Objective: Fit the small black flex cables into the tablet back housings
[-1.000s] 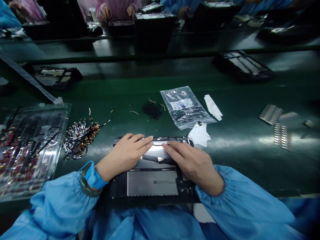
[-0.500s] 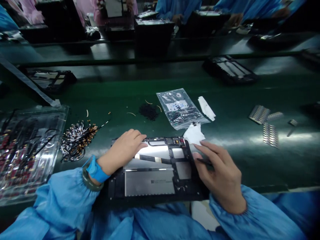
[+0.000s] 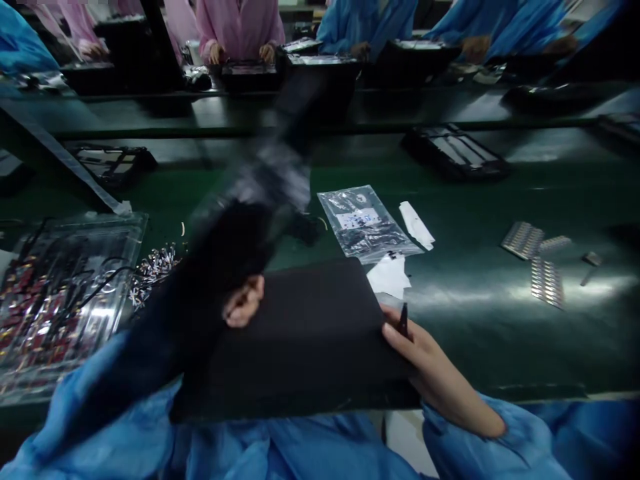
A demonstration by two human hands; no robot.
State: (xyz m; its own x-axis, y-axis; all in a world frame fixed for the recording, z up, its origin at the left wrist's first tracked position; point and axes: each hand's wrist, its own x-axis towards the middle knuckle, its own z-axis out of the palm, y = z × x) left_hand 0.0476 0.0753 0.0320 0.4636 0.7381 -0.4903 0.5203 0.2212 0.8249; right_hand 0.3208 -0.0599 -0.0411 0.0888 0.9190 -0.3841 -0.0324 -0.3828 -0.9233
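Note:
My left hand (image 3: pixel 245 303) shows only curled fingers round the near edge of a dark slab (image 3: pixel 215 280). The slab is tilted up on the left and smeared by motion, with a greyish patch at its far end; it looks like the black tray with the opened tablet. Below lies a flat black board (image 3: pixel 305 333), bare on top, in front of my body. My right hand (image 3: pixel 425 353) is closed at the board's right edge, thumb on top. A thin black pointed tool (image 3: pixel 403 320) sticks up from its grip; its kind is unclear.
A zip bag of small parts (image 3: pixel 367 223) and white paper scraps (image 3: pixel 390 275) lie beyond the board. Left are a clear tray (image 3: pixel 65 300) and a cable bundle (image 3: pixel 153 273); right, metal part strips (image 3: pixel 545 280). Another device (image 3: pixel 455 153) sits farther back. Co-workers work opposite.
The opened tablet no longer lies flat before me. My left hand has raised a dark slab up and leftward, and a bare black board shows instead. My right hand has moved slightly down.

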